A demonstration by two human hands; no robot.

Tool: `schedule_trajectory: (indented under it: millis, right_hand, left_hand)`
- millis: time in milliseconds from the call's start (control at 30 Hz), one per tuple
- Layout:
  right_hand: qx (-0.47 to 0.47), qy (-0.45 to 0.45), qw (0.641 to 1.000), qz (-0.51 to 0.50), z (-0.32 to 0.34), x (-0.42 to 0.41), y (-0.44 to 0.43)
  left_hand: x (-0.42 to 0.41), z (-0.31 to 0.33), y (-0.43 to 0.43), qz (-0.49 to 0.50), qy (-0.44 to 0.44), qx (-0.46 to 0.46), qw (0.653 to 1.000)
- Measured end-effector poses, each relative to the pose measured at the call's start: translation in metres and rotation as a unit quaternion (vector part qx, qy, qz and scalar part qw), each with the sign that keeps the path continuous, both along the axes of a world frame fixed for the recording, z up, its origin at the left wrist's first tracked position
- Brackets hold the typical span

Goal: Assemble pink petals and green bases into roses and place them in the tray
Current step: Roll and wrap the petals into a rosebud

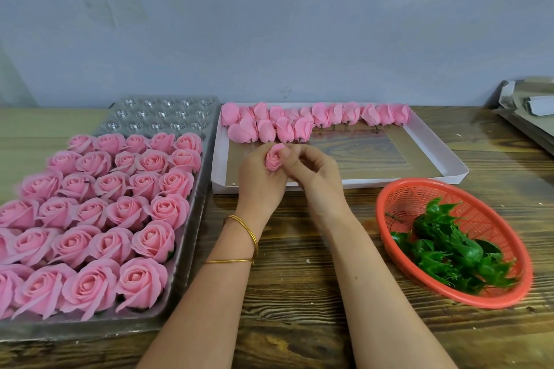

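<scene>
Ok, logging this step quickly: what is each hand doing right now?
Left hand: holds the pink rose bud.
Right hand: fingers curled, pinching the same bud at its top edge.

Left on table (293, 278): tray (193, 210) filled with roses (120, 210). Centre rear: box (389, 183), petal buds (299, 121) along far edge. Right front: basket (419, 198) containing bases (449, 252).

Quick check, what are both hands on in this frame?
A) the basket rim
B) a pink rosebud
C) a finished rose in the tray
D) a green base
B: the left hand grips a pink rosebud and the right hand pinches its petals, in front of the white box.
</scene>
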State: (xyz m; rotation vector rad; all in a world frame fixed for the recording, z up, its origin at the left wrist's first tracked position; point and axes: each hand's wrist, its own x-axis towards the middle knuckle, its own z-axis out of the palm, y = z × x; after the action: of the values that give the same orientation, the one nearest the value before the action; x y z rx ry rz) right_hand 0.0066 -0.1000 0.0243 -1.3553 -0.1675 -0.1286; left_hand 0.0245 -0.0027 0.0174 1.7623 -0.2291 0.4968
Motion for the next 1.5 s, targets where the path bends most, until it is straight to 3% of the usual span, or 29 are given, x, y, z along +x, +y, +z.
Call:
schedule_trajectory:
  millis: [100,267,600,1233,1500]
  right_hand:
    - [0.069,0.024,0.997,0.016,0.001,0.003,-0.001]
    - [-0.064,-0.006,0.998,-0.022,-0.002,0.002,-0.001]
    - [-0.048,-0.039,0.998,0.0,0.0,-0.002,0.003]
    - [-0.063,-0.013,0.997,0.049,-0.004,0.001,-0.004]
    - [-0.093,-0.018,0.995,0.01,0.0,-0.003,0.0]
  left_hand:
    - [0.0,0.002,0.0,0.017,0.008,-0.055,0.998]
    - [0.0,0.006,0.0,0.032,0.043,-0.133,0.99]
    - [-0.006,0.012,-0.006,-0.049,0.099,-0.216,0.97]
    - [-0.008,0.014,0.003,-0.114,0.135,-0.204,0.963]
    - [-0.005,0.014,-0.002,-0.093,0.143,-0.235,0.957]
